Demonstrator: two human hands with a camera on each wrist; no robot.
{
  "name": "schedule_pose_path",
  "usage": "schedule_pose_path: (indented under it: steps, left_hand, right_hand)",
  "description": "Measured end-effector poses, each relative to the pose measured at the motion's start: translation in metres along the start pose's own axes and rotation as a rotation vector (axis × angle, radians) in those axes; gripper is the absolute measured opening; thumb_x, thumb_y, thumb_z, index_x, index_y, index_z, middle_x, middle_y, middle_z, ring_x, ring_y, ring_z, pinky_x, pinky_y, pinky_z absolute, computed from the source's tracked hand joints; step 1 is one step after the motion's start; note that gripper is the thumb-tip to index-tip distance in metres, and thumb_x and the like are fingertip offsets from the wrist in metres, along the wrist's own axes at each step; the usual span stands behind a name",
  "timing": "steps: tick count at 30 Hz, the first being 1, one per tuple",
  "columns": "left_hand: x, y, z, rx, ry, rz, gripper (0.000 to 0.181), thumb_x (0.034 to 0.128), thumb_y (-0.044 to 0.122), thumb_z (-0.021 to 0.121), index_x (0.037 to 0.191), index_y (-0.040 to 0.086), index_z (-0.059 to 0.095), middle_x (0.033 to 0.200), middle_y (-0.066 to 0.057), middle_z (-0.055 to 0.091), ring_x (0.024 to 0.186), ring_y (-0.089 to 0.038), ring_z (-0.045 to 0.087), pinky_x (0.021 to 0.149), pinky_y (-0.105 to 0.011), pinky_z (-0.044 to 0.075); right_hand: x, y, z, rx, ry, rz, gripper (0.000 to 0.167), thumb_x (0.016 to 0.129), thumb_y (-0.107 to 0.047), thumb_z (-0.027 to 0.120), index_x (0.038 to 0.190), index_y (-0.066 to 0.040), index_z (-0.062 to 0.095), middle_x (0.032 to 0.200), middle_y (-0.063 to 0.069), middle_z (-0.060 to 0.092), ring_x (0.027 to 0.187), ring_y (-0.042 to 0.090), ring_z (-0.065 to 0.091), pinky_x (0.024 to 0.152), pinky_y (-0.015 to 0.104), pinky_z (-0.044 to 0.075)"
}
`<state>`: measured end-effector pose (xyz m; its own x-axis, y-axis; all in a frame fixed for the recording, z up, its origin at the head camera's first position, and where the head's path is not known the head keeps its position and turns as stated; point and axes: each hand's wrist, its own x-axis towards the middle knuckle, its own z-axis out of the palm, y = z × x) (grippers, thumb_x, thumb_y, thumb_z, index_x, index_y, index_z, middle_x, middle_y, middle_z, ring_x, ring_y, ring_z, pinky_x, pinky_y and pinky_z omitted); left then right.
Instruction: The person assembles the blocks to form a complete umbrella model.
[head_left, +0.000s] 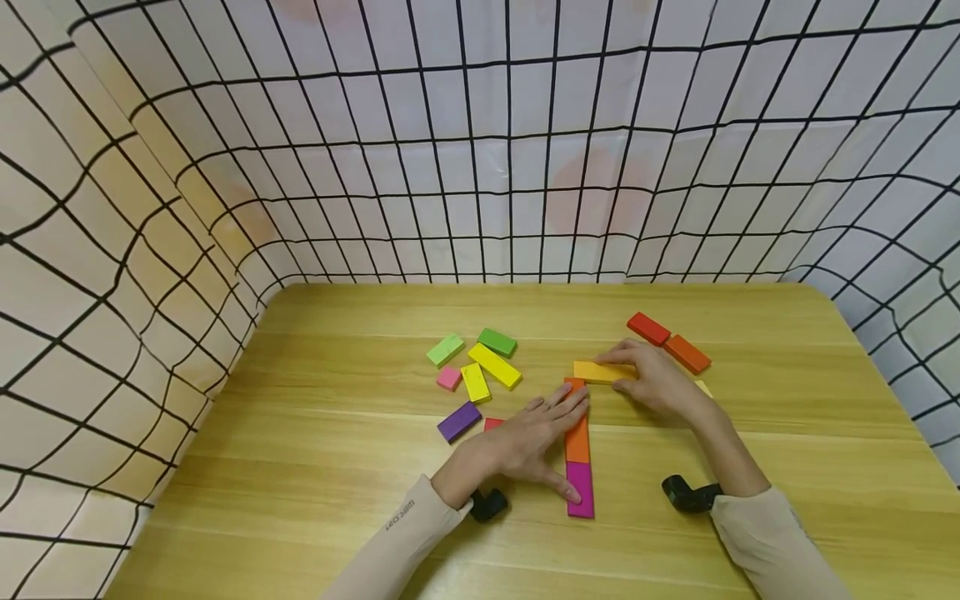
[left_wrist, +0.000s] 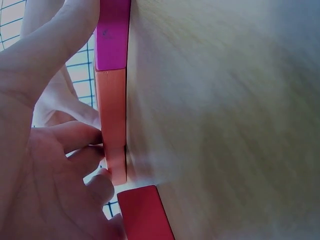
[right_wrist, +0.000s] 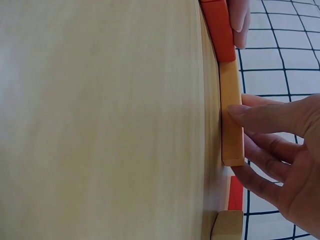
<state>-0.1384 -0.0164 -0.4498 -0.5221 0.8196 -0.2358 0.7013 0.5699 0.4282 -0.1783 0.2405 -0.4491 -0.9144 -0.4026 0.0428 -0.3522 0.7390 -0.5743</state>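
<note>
A column of blocks lies in the head view: a magenta block (head_left: 583, 481) at the near end and orange (head_left: 577, 448) beyond it, with a seam in the orange part in the left wrist view. My left hand (head_left: 521, 446) lies over the column, fingers extended, fingertips on the orange and thumb on the magenta. At the far end, a yellow-orange block (head_left: 590, 372) lies crosswise. My right hand (head_left: 660, 379) pinches its right part between thumb and fingers. In the right wrist view this yellow-orange block (right_wrist: 231, 135) meets the orange-red block (right_wrist: 220, 32) at its end.
Left of the column lie yellow (head_left: 495, 367), green (head_left: 497, 342), light green (head_left: 446, 350), pink (head_left: 449, 378) and purple (head_left: 459, 422) blocks. A red block (head_left: 492, 423) is partly under my left hand. Red (head_left: 648, 328) and orange-red (head_left: 687, 354) blocks lie beyond my right hand.
</note>
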Motion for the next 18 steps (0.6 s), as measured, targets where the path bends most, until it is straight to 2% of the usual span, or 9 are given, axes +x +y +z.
schedule_pose_path:
  steps: [5,10,14,18]
  left_hand:
    - [-0.001,0.000,0.000,-0.007,0.002,0.002,0.124,0.0813,0.059,0.082,0.167,0.009,0.008,0.176,-0.003,-0.005,0.163,-0.022,-0.009,0.132,-0.050,0.011]
    - [0.000,-0.001,0.000,-0.034,0.018,0.015,0.124,0.0816,0.059,0.081,0.167,0.010,0.007,0.175,-0.004,-0.011,0.162,-0.022,-0.010,0.132,-0.050,0.013]
    - [-0.002,-0.007,-0.006,-0.140,0.069,0.033,0.120,0.0837,0.057,0.080,0.167,0.009,0.008,0.175,-0.001,-0.012,0.163,-0.023,-0.007,0.132,-0.047,0.016]
    - [-0.009,-0.021,-0.018,-0.198,0.166,0.004,0.101,0.0911,0.049,0.076,0.165,0.008,0.021,0.176,-0.005,0.000,0.163,-0.027,0.007,0.130,-0.045,0.023]
  right_hand:
    - [-0.002,-0.002,-0.001,0.001,0.003,-0.015,0.041,0.092,0.000,0.071,0.133,0.001,0.067,0.131,0.024,0.063,0.123,0.046,0.059,0.104,0.065,0.047]
    - [-0.008,-0.013,-0.003,-0.005,0.020,-0.056,0.046,0.095,-0.011,0.073,0.139,0.000,0.062,0.141,0.025,0.056,0.131,0.048,0.053,0.109,0.068,0.043]
    - [-0.016,-0.026,0.001,-0.015,-0.027,-0.084,0.057,0.097,-0.024,0.074,0.146,-0.002,0.056,0.152,0.026,0.049,0.140,0.051,0.044,0.112,0.073,0.036]
    - [-0.026,-0.037,0.011,-0.053,-0.115,-0.078,0.069,0.097,-0.036,0.073,0.154,-0.008,0.048,0.163,0.028,0.034,0.149,0.054,0.031,0.115,0.078,0.025]
